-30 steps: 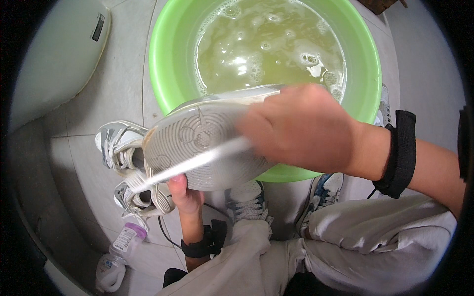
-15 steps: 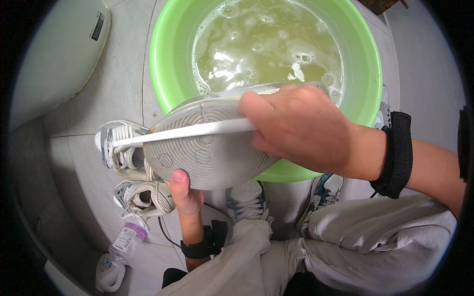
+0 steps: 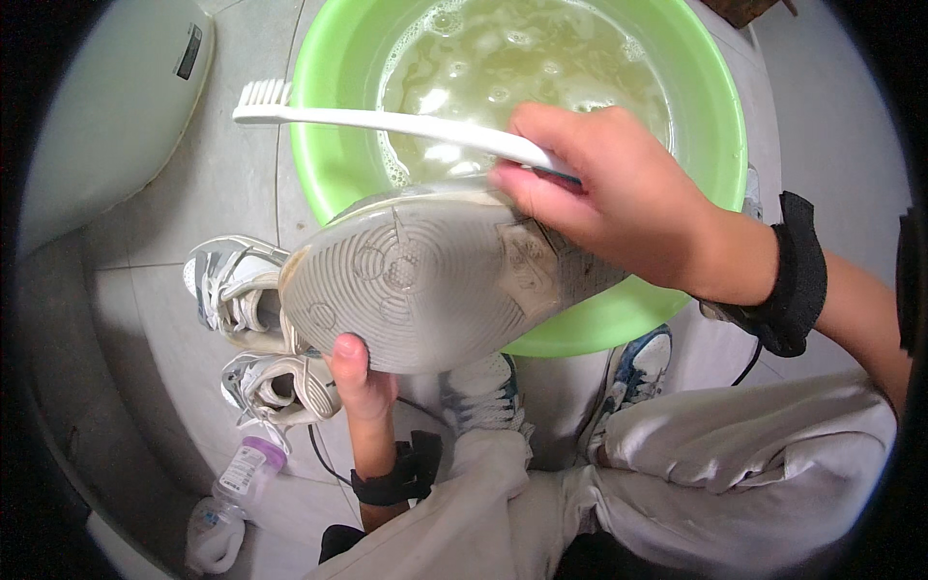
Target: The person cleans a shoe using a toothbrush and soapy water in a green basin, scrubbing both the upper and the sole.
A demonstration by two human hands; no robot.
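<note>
A shoe [image 3: 416, 280] is held sole-up over the near rim of a green basin [image 3: 324, 116]. Grey rings and ridges mark its sole, which looks wet. My left hand [image 3: 362, 377] grips the toe end from below, its thumb on the sole's edge and its other fingers hidden behind the shoe. In my right hand [image 3: 609, 184] is a white toothbrush [image 3: 406, 124], closed around the handle's end. The brush is lifted off the sole, bristles pointing up, its head beyond the basin's left rim. Cloudy yellowish water [image 3: 541, 72] with foam lies in the basin.
Two more sneakers, a grey-white one [image 3: 232, 290] and another [image 3: 280, 387], stand on the tiles at left. Nearer lies a clear bottle with a purple cap [image 3: 253, 464]. A white curved fixture [image 3: 116, 116] fills the upper left. My shod feet [image 3: 483, 387] are below the basin.
My right hand has raised the toothbrush up and away from the sole, turning its bristles upward. The left hand and the shoe stay nearly where they were.
</note>
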